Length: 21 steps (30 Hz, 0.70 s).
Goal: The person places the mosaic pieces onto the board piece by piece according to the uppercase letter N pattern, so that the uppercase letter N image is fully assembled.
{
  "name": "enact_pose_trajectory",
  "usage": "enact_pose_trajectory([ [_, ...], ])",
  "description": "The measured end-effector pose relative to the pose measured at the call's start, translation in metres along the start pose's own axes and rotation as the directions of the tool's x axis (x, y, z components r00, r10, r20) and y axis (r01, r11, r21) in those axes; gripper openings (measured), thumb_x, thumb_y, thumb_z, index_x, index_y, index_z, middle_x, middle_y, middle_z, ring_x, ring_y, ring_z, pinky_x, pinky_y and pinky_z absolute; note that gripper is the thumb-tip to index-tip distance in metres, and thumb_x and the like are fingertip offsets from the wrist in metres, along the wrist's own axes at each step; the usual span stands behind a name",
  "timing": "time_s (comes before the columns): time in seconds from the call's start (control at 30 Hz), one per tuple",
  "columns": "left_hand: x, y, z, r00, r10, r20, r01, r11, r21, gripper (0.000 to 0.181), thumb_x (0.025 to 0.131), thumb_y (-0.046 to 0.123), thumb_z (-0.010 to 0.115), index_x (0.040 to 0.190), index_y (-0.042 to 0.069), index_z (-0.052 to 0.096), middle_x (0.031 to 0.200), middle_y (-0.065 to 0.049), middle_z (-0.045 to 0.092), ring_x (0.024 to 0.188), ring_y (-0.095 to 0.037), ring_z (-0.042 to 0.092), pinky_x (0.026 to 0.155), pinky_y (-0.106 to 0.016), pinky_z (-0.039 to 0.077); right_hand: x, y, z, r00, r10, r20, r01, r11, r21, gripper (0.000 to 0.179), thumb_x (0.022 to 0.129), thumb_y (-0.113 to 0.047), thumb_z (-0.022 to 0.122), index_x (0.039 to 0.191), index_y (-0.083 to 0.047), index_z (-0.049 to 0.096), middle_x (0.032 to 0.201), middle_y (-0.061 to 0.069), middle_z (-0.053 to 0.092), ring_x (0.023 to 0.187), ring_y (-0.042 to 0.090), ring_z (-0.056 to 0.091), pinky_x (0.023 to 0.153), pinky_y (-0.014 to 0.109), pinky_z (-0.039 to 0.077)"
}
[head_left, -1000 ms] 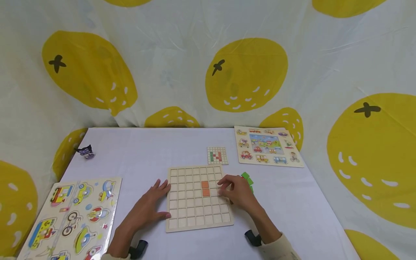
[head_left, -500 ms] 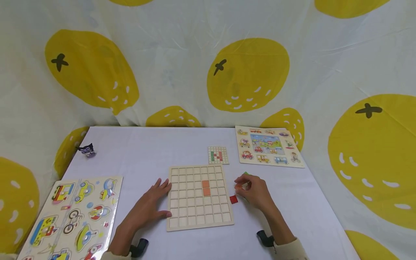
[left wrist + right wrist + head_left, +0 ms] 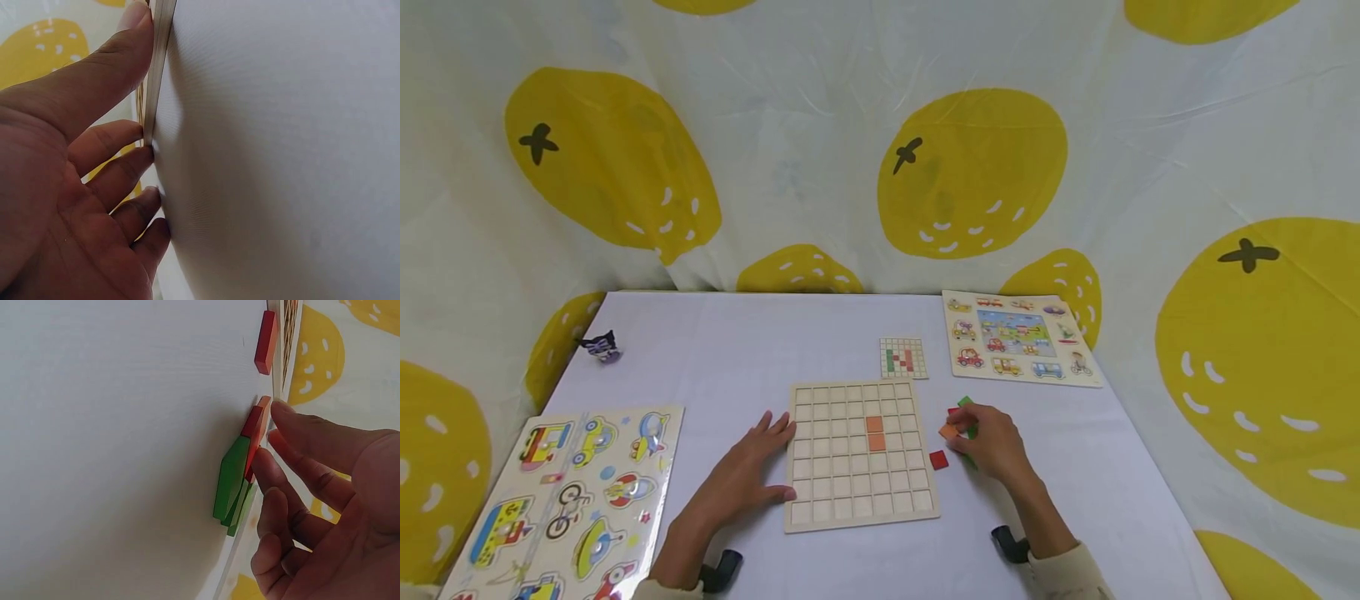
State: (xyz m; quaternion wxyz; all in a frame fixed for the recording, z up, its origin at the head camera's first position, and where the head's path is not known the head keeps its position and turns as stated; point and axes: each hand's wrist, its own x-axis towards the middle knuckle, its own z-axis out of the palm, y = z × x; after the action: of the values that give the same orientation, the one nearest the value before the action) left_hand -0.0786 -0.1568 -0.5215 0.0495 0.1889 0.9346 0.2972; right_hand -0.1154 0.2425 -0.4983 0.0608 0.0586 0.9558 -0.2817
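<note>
The main holder on my head feed is the grid board (image 3: 822, 467), flat on the table (image 3: 760, 342). Two orange tiles (image 3: 875, 426) sit in its cells, right of centre, one directly behind the other.

Just off the board's right side, I see the right hand (image 3: 994, 446) with thumb and forefinger narrow, pinching a loose orange tile (image 3: 948, 431) at the pile. On my right wrist feed that tile is against a red one, with green tiles (image 3: 232, 469) beside them. The hand hides part of the pile, so I cannot count it. A separate red tile (image 3: 938, 459) lies between pile and board.

The left hand (image 3: 747, 468) spreads its fingers wide along the board's left edge, fingertips and thumb touching it.

Compared with one second ago, I find the right hand has moved off the board's right edge to the pile, and the separate red tile has come into plain sight. The two tiles in the cells and the left hand stay put.

For room, I read the pattern card (image 3: 904, 358) just behind the board's far edge. The framed vehicle board (image 3: 1017, 333) lies beyond the pile, and the large vehicle puzzle (image 3: 625, 467) is left of the left hand. The table's right edge is well apart from the right hand.
</note>
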Motion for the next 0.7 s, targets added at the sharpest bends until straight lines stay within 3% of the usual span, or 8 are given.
enact_pose_trajectory([
  [0.3, 0.0007, -0.0018, 0.0007, 1.000, -0.013, 0.014, 0.013, 1.000, 0.002, 0.100, 0.073, 0.036, 0.096, 0.157, 0.004, 0.051, 0.167, -0.015, 0.044, 0.160, -0.045, 0.029, 0.123, -0.065, 0.036, 0.0029, -0.0028, 0.0045, 1.000, -0.005, -0.003, 0.005, 1.000, -0.028, 0.029, 0.085, -0.015, 0.089, 0.111, -0.016, 0.079, 0.085, -0.002, 0.064, 0.086, 0.018, 0.056, 0.071, 0.030, 0.042],
  [0.7, 0.0012, -0.0025, -0.0001, 1.000, -0.010, 0.014, 0.010, 1.000, 0.000, 0.101, 0.073, 0.037, 0.096, 0.157, 0.004, 0.051, 0.167, -0.014, 0.044, 0.160, -0.045, 0.030, 0.123, -0.066, 0.037, 0.0062, -0.0020, 0.0022, 1.000, 0.010, 0.013, -0.010, 1.000, -0.024, 0.024, 0.082, -0.018, 0.092, 0.099, -0.015, 0.076, 0.089, 0.001, 0.065, 0.087, 0.020, 0.057, 0.071, 0.031, 0.046],
])
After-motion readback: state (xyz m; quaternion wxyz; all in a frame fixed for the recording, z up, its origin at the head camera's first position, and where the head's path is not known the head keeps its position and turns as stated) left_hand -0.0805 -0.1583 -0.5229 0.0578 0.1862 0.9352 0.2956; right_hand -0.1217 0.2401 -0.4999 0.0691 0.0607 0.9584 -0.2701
